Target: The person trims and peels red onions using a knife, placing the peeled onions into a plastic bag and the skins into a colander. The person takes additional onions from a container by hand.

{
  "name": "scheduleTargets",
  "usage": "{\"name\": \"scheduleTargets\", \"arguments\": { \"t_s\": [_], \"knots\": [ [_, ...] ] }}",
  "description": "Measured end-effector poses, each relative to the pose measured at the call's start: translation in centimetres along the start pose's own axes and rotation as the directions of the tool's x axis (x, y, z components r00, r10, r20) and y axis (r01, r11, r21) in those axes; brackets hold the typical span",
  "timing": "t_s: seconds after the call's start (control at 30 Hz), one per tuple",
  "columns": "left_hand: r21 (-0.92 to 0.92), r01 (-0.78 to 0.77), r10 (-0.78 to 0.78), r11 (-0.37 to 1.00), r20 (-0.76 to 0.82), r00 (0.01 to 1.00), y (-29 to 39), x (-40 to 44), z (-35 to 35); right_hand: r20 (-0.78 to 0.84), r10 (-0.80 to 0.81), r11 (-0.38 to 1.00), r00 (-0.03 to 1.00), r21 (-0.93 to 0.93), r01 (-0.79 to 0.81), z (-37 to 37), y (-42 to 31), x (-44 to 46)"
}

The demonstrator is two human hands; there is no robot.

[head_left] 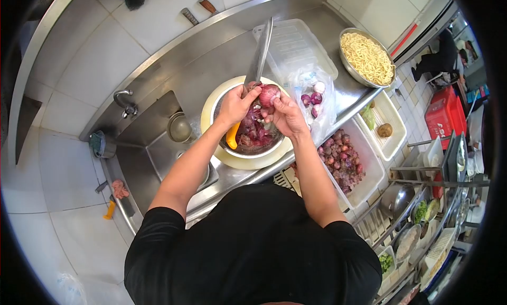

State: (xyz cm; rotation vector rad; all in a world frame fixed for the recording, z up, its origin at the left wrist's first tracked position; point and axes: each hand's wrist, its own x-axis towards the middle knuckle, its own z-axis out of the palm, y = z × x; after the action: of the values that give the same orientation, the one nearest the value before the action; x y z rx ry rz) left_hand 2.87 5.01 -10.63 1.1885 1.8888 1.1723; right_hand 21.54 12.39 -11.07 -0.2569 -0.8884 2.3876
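Over the metal bowl: one red onion, held by right hand and left hand, the latter also gripping a knife. Peeled onions, bagged: few. Tubbed onions, apparently unpeeled: many.

The red box, far to the right of the hands, has white letters. They are too small to read.

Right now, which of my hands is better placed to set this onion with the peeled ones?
Probably your right hand: it touches the onion and is nearer the peeled onions, while your left hand also holds the knife.
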Motion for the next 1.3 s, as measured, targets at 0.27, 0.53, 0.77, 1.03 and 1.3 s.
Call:
{"name": "scheduleTargets", "arguments": {
  "t_s": [0.27, 0.53, 0.77, 1.03, 1.3],
  "knots": [
    [0.139, -0.073, 0.057, 0.988, 0.119, 0.991, 2.8, -3.9, -1.2, -0.288, -0.154, 0.948, 0.945, -0.312, 0.059, -1.4, 1.5, 1.8],
    [0.527, -0.043, 0.119, 0.849, -0.112, 0.986, -1.4, -2.7, -5.1, -0.228, -0.087, 0.944, 0.97, -0.33, 0.007, -0.9, -1.5, 0.0],
    [0.448, -0.233, 0.237, 0.863, 0.048, 0.97, 3.8, -1.9, -6.3, -0.043, -0.027, 0.96, 0.999, -0.278, 0.014, 0.6, -1.4, -0.6],
    [0.359, -0.342, 0.295, 0.869, 0.18, 0.938, 3.5, 1.1, -6.4, 0.001, 0.007, 0.973, 1.0, -0.233, -0.006, 1.7, -1.3, -1.0],
    [0.653, -0.208, 0.218, 0.729, 0.067, 0.974, 5.9, -0.8, -7.3, 0.075, -0.059, 0.975, 0.995, -0.211, 0.074, 0.9, -1.8, -1.3]
  ]
}}
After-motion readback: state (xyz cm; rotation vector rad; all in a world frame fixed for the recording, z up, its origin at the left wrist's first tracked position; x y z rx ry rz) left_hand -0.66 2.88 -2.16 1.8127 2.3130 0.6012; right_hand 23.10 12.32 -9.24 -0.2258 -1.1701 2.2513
